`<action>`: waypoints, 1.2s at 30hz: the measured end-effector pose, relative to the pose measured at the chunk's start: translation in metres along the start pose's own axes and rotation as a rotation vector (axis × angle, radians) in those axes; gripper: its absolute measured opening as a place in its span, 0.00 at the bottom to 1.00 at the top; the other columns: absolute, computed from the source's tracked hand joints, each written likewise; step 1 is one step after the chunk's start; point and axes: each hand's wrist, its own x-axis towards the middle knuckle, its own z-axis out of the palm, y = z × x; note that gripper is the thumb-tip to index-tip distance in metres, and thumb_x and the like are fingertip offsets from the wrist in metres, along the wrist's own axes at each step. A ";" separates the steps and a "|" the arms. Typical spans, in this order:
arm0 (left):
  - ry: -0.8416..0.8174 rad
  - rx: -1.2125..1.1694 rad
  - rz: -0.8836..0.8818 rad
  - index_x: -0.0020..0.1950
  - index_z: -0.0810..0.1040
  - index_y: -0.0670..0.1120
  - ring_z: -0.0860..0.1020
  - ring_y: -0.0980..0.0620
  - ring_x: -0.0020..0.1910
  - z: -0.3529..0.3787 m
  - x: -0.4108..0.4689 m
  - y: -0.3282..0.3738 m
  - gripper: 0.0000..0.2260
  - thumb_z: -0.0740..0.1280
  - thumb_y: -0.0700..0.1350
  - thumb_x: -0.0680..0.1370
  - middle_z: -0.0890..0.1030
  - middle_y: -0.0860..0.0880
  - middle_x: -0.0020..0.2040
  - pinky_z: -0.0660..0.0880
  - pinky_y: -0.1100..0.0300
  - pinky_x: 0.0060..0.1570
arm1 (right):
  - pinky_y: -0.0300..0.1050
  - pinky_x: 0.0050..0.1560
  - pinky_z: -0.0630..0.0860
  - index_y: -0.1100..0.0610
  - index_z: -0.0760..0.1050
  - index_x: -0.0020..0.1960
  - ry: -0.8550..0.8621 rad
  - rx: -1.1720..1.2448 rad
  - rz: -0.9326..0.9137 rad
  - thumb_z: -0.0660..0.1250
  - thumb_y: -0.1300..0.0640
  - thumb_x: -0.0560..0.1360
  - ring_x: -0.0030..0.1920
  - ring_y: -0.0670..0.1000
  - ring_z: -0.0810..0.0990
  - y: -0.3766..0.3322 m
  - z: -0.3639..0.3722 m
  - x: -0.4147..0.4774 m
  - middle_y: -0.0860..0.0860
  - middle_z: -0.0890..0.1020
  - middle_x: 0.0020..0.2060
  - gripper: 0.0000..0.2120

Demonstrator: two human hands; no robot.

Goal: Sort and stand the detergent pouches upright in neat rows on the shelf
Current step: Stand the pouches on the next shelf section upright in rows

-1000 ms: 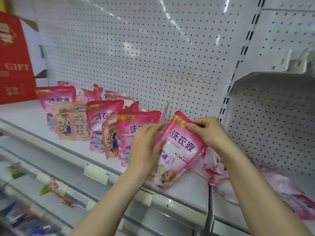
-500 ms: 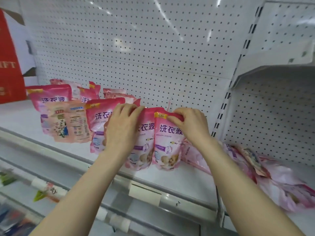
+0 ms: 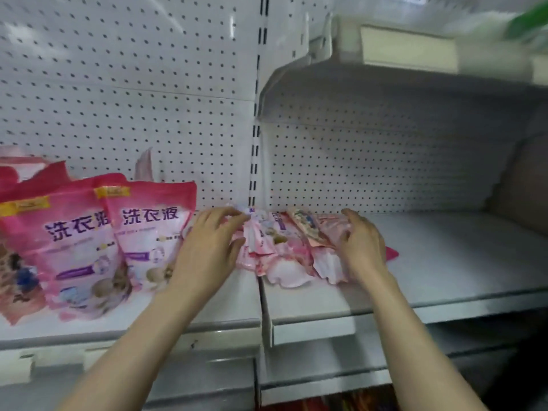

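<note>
Fingers (image 3: 228,213) of the left hand (image 3: 204,250) are spread and nearly straight, tips touching the 9 o'clock edge of the heap of fallen pouches (image 3: 284,244), thumb apart below. The fingers (image 3: 350,216) of the right hand (image 3: 361,247) curve over the heap's 3 o'clock edge, and blur hides whether they grip anything. Half a second ago both hands pinched the top of a pouch, setting it into the row (image 3: 74,238). Now they have let go, and that pouch (image 3: 151,232) stands upright at the row's 3 o'clock end. The heap lies flat on the shelf (image 3: 444,262), just beside the row at its 3 o'clock. One more pouch is placed; the next pick is probably starting, and several remain.
</note>
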 end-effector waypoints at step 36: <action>-0.369 0.169 -0.073 0.54 0.82 0.54 0.82 0.49 0.50 0.130 0.076 0.092 0.15 0.69 0.60 0.73 0.84 0.51 0.49 0.80 0.54 0.50 | 0.38 0.44 0.76 0.46 0.85 0.46 -0.613 0.225 0.070 0.64 0.28 0.70 0.44 0.44 0.84 0.129 -0.085 0.047 0.42 0.87 0.43 0.24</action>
